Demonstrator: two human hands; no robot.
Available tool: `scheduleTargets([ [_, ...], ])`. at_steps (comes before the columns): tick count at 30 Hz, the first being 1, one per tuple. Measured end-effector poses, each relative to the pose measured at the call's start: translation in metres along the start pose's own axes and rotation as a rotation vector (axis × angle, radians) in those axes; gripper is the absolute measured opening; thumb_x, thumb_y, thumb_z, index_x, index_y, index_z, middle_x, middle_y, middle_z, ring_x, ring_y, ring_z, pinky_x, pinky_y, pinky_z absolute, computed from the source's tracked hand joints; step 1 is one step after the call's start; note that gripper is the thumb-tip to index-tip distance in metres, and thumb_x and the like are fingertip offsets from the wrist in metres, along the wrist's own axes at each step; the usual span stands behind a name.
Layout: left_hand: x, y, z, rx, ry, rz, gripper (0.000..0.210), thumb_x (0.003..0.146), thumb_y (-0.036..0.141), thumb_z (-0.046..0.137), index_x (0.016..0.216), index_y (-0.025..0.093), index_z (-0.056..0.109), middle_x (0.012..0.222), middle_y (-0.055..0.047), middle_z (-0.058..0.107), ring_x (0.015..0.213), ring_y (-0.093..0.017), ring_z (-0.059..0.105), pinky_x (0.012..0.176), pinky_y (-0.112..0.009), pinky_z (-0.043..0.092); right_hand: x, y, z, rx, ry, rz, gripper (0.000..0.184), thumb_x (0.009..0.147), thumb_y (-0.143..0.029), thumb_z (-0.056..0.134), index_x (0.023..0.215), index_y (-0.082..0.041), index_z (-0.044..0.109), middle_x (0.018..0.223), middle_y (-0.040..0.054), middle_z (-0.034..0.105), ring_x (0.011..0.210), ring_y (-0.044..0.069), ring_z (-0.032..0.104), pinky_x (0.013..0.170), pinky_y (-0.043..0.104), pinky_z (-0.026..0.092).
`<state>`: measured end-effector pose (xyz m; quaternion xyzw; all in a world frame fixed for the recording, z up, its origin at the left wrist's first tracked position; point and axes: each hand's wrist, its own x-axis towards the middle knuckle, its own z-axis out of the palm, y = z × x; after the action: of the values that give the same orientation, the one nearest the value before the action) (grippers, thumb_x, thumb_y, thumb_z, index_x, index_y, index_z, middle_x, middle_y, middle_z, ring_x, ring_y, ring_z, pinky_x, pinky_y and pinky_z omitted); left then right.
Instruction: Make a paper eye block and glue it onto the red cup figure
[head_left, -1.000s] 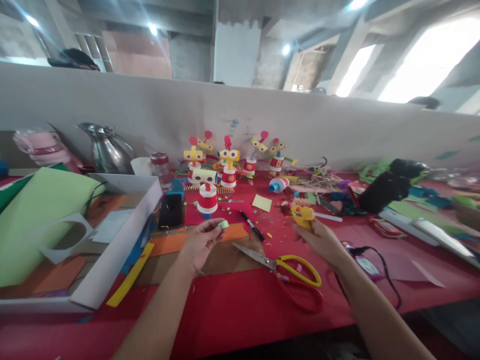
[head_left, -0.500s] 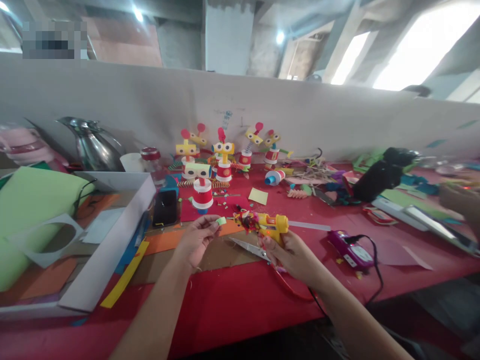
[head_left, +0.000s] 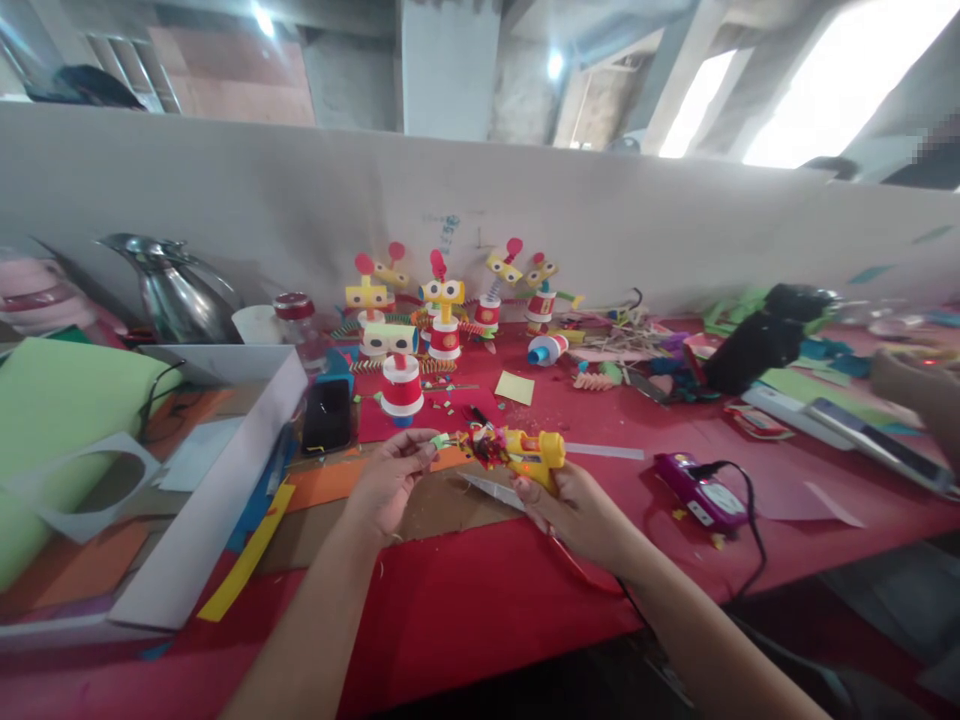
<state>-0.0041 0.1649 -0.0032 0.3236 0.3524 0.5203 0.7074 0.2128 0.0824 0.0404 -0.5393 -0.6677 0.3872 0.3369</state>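
Observation:
Between thumb and fingers, my left hand (head_left: 390, 482) pinches a small piece of light green paper (head_left: 439, 440). My right hand (head_left: 568, 510) grips a yellow hot glue gun (head_left: 534, 452), its nozzle end crusted with coloured scraps and pointing left at the paper piece. The tip is at or very close to the paper; contact is hard to make out. Under the glue gun lie scissors (head_left: 491, 490), partly hidden by my right hand. Just beyond my hands stands a red and white paper-cup figure (head_left: 402, 388) with a pale yellow tube head.
Several similar cup figures (head_left: 444, 335) stand by the partition. A white box (head_left: 217, 490) of paper sheets is on the left, near a phone (head_left: 328, 415). A purple power strip (head_left: 701, 492) with a black cord lies right. Another person's hand (head_left: 919, 385) shows at far right.
The glue gun has moved left, bringing its nozzle up to the green paper piece. My left hand stays nearly still, and the view has shifted slightly.

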Motion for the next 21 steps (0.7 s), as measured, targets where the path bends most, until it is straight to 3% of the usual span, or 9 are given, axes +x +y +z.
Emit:
scheduleTargets([
  [11, -0.001, 0.0, 0.0, 0.017, -0.001, 0.012, 0.026, 0.056, 0.014, 0.084, 0.081, 0.015, 0.075, 0.072, -0.002, 0.067, 0.065, -0.009, 0.058, 0.062, -0.02, 0.043, 0.0, 0.002, -0.001, -0.022, 0.029, 0.015, 0.045, 0.092, -0.055, 0.047, 0.062, -0.022, 0.045, 0.05, -0.0039, 0.044, 0.046, 0.01, 0.039, 0.045, 0.024, 0.028],
  [21, 0.0, 0.0, -0.001, 0.005, 0.015, 0.015, 0.033, 0.049, 0.017, 0.088, 0.079, 0.015, 0.075, 0.072, -0.001, 0.067, 0.066, -0.008, 0.058, 0.062, -0.019, 0.043, -0.002, -0.008, -0.001, 0.023, 0.031, -0.027, 0.032, 0.089, -0.045, 0.055, 0.068, -0.021, 0.052, 0.051, -0.0051, 0.043, 0.049, 0.011, 0.04, 0.048, 0.024, 0.033],
])
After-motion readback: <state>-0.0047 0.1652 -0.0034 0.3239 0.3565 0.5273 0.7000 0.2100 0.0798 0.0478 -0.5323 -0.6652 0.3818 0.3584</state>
